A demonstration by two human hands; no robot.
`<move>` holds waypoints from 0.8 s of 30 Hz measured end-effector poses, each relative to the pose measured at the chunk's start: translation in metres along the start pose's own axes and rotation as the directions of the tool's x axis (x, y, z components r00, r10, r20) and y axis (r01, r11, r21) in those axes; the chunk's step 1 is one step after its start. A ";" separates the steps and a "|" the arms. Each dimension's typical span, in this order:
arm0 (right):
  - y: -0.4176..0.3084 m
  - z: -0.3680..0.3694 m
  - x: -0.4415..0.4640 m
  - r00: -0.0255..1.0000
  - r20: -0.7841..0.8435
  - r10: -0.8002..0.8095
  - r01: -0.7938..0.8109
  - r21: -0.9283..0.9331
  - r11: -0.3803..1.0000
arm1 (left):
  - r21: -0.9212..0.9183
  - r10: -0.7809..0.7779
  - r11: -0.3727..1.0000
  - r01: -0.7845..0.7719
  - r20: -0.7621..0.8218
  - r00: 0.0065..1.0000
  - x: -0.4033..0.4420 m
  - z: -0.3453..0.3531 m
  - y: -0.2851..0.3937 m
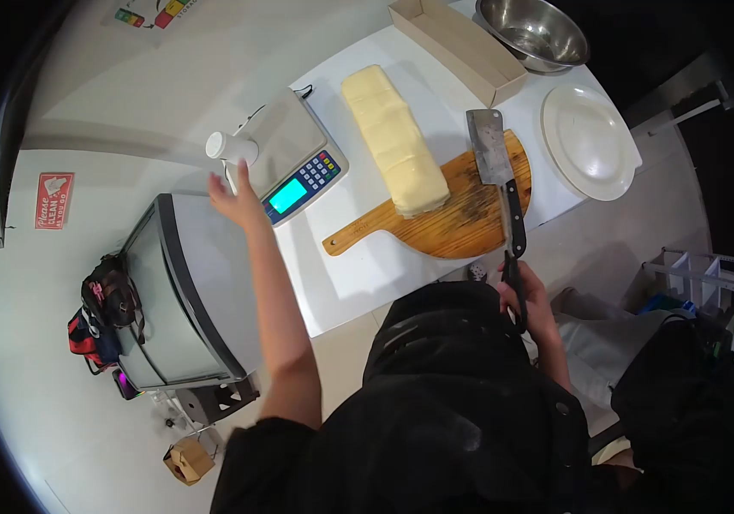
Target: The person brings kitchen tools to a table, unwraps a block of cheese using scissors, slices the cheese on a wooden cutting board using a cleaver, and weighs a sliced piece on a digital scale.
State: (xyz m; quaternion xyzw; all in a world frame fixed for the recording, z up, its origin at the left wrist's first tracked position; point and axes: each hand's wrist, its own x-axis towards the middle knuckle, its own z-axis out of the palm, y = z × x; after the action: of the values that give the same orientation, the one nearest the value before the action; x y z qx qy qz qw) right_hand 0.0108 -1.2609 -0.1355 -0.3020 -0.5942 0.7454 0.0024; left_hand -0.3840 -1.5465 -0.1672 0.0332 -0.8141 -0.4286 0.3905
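My left hand is raised at the near left corner of the digital scale, fingers spread. Just beyond the fingertips is a small white cylindrical container; I cannot tell whether they touch it. My right hand, close to my body at the table's front edge, is closed round the black handles of a pair of scissors. A cleaver with a black handle lies across the wooden paddle board. One end of a long pale yellow block, seemingly wrapped in film, rests on that board.
A long cardboard box, a steel bowl and white oval plates line the far right of the white table. Left stands a grey fridge-like cabinet with bags. A white rack is at right.
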 end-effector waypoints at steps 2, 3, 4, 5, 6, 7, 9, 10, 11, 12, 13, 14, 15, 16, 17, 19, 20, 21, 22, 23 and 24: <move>0.004 0.009 -0.005 0.994 0.087 0.059 -0.062 0.031 0.998 | -0.371 -0.262 0.840 0.395 0.361 0.895 -0.055 -0.039 0.030; 0.003 0.013 -0.006 0.988 0.128 0.082 -0.088 0.037 0.995 | -0.357 -0.288 0.794 0.492 0.491 0.822 -0.089 -0.056 0.068; 0.003 0.014 -0.007 0.986 0.141 0.093 -0.099 0.033 0.995 | -0.233 -0.410 0.708 0.667 0.633 0.657 -0.121 -0.072 0.098; 0.003 0.014 -0.007 0.980 0.172 0.097 -0.098 0.000 0.995 | -0.247 -0.410 0.612 0.752 0.713 0.568 -0.157 -0.078 0.111; 0.003 0.012 -0.007 0.974 0.203 0.101 -0.096 -0.034 0.995 | -0.212 -0.441 0.467 0.859 0.786 0.434 -0.187 -0.081 0.125; 0.005 0.008 -0.006 0.967 0.233 0.105 -0.092 -0.067 0.993 | -0.169 -0.467 0.365 0.915 0.817 0.337 -0.209 -0.080 0.138; 0.006 -0.002 -0.005 0.961 0.258 0.103 -0.088 -0.070 0.994 | -0.177 -0.574 0.212 0.961 0.774 0.269 -0.235 -0.069 0.163; 0.006 -0.006 -0.005 0.959 0.270 0.090 -0.074 -0.068 0.995 | -0.177 -0.587 0.211 0.961 0.763 0.270 -0.241 -0.066 0.167; 0.006 -0.011 -0.004 0.959 0.276 0.066 -0.048 -0.072 0.996 | -0.208 -0.589 0.184 0.961 0.759 0.277 -0.244 -0.058 0.170; 0.007 -0.015 -0.006 0.957 0.284 0.067 -0.046 -0.079 0.996 | -0.239 -0.591 0.156 0.958 0.755 0.284 -0.245 -0.052 0.173; 0.008 -0.019 -0.009 0.958 0.279 0.065 -0.047 -0.070 0.996 | -0.269 -0.593 0.129 0.954 0.751 0.292 -0.246 -0.049 0.175; 0.009 -0.023 -0.013 0.959 0.274 0.064 -0.049 -0.061 0.997 | -0.277 -0.597 0.125 0.953 0.746 0.295 -0.249 -0.048 0.175; 0.010 -0.027 -0.016 0.961 0.270 0.062 -0.050 -0.052 0.997 | -0.289 -0.601 0.211 0.934 0.715 0.357 -0.251 -0.047 0.176; 0.011 -0.027 -0.020 0.960 0.275 0.062 -0.051 -0.047 0.998 | -0.288 -0.597 0.306 0.908 0.685 0.418 -0.250 -0.049 0.175; 0.013 -0.028 -0.024 0.960 0.272 0.066 -0.058 -0.037 0.998 | -0.282 -0.586 0.398 0.873 0.654 0.479 -0.250 -0.051 0.174; 0.014 -0.030 -0.029 0.960 0.268 0.075 -0.074 -0.016 0.997 | -0.267 -0.581 0.462 0.846 0.629 0.516 -0.250 -0.054 0.176; 0.013 -0.032 -0.030 0.959 0.273 0.075 -0.074 -0.011 0.997 | -0.250 -0.574 0.519 0.818 0.607 0.550 -0.249 -0.055 0.179; 0.010 -0.034 -0.032 0.957 0.275 0.095 -0.096 -0.008 0.995 | -0.231 -0.564 0.573 0.787 0.585 0.583 -0.249 -0.055 0.182; 0.006 -0.037 -0.033 0.954 0.278 0.114 -0.117 -0.006 0.993 | -0.229 -0.564 0.578 0.783 0.582 0.586 -0.250 -0.054 0.183; 0.005 -0.039 -0.034 0.951 0.280 0.134 -0.139 -0.003 0.990 | -0.274 -0.603 0.484 0.831 0.584 0.544 -0.252 -0.050 0.185; 0.007 -0.041 -0.033 0.949 0.285 0.133 -0.139 0.001 0.990 | -0.317 -0.637 0.384 0.867 0.589 0.497 -0.254 -0.046 0.186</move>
State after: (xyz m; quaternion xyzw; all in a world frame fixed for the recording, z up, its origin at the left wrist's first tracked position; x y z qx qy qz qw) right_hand 0.0583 -1.2389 -0.1315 -0.2320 -0.5580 0.7858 -0.1312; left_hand -0.1247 -1.3612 -0.1717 0.2048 -0.5875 -0.7824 -0.0268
